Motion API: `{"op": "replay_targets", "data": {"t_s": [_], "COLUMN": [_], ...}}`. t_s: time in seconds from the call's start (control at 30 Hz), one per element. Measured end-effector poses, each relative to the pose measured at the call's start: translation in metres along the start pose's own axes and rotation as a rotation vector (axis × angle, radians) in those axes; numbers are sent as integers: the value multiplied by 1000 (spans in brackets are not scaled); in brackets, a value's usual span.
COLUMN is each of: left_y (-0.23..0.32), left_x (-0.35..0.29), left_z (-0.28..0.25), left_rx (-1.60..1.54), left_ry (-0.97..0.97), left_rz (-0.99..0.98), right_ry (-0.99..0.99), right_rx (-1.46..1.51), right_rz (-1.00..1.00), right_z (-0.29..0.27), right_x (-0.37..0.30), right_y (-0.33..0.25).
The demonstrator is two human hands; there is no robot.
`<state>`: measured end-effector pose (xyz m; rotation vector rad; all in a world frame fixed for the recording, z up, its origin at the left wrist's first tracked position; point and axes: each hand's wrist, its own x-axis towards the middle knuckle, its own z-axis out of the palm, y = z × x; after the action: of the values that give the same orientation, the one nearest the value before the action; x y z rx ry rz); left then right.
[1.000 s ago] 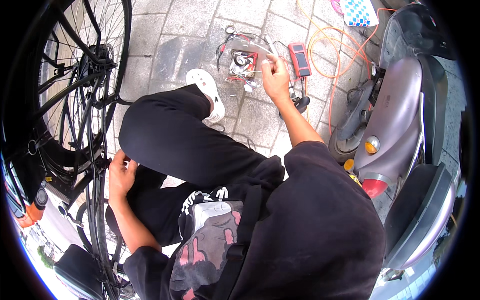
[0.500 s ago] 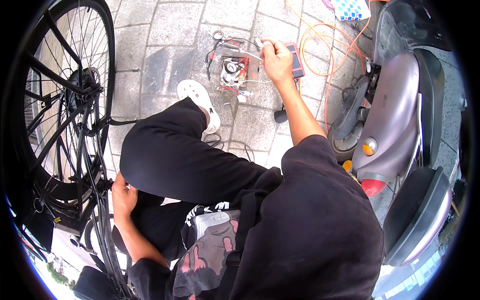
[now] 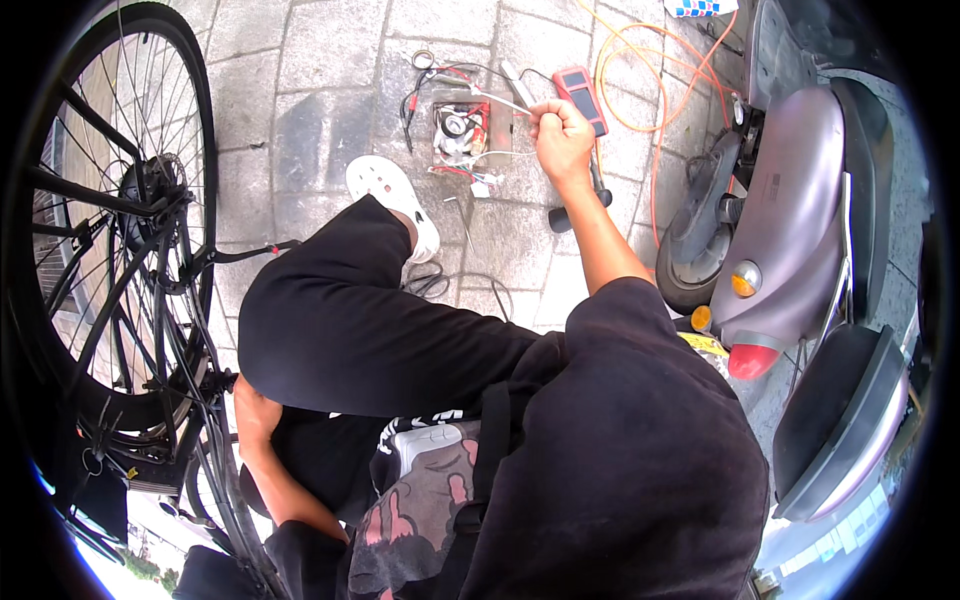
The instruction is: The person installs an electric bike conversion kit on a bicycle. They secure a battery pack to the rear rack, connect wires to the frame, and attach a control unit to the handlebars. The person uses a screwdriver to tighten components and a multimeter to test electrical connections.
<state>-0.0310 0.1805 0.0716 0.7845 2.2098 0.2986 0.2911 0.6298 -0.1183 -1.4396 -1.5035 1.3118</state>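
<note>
My right hand (image 3: 563, 140) is closed, its fingers pinched on one end of a thin pale rod (image 3: 503, 101). The rod's other end points left, over the back edge of a small open box (image 3: 463, 132) packed with wires and parts. Loose wire ends and white connectors (image 3: 480, 188) hang out of the box's near side. Just behind the hand lies a red-framed device with a dark face (image 3: 581, 98). My left hand (image 3: 257, 412) is down beside my bent knee, close to the bicycle (image 3: 150, 200); the knee and the bike parts hide its fingers.
An orange cord (image 3: 660, 95) coils on the paving at the right. A grey scooter (image 3: 785, 210) stands on that side. Red and black leads (image 3: 411, 105) and a roll of tape (image 3: 423, 60) lie behind the box. A black-headed tool (image 3: 562, 219) rests nearer me.
My right hand has moved slightly nearer and to the right, and now grips the end of the thin rod. The left hand has slipped slightly lower behind my knee.
</note>
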Motion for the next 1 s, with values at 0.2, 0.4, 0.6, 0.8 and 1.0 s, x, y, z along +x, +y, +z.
{"op": "replay_targets", "data": {"t_s": [0.2,0.4,0.6,0.8,1.0], "left_y": [1,1,-7,3,-23], "left_x": [10,-7,6,-1,6], "left_z": [1,9,4,10,12], "left_rx": [27,112,132,92,34], "left_ry": [-28,-46,-80,-70,-97], "left_rz": [-49,-121,-26,-125,-57], "right_ry": [36,-224,-273,-183,-18], "right_rx": [-109,-233,-211,-202,-82], "right_rz": [94,232,266,20,152], "right_z": [-23,-27,-8,-4,-10], "right_x": [-44,-135,-149,-99,-62], "right_y": [48,108,97,57,50]}}
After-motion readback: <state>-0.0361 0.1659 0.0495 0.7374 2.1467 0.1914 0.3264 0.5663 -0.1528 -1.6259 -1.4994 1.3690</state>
